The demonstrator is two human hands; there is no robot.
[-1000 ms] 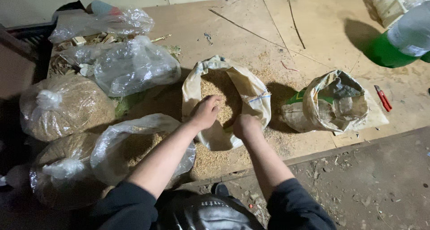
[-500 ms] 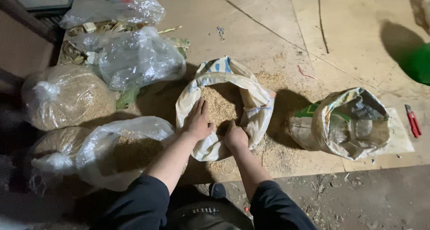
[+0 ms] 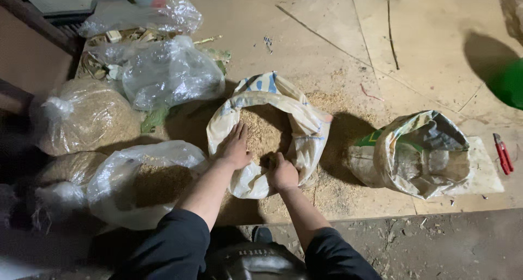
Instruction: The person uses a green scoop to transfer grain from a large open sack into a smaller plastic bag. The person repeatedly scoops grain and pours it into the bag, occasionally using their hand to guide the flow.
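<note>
At the centre of the frame a white woven sack with its mouth rolled down (image 3: 305,124) stands on a brown board floor (image 3: 338,45), filled with pale tan sawdust-like grain (image 3: 261,130). The left hand (image 3: 235,147) lies flat on the grain just inside the sack's near rim, fingers spread and released. The right hand (image 3: 283,172) sits at the lower rim, beside the left, clenched into a fist; whether it grips grain or the sack's edge cannot be told. Loose grain is scattered on the board around the sack.

To the right stands a second rolled-down woven sack with green print (image 3: 419,154), and at the right edge lies a small red-handled tool (image 3: 503,153). On the left are clear plastic bags: one open with tan grain (image 3: 150,176) just beside the left forearm, one tied and full (image 3: 87,113) above it, and an airy crumpled one (image 3: 169,73) in the upper left.
</note>
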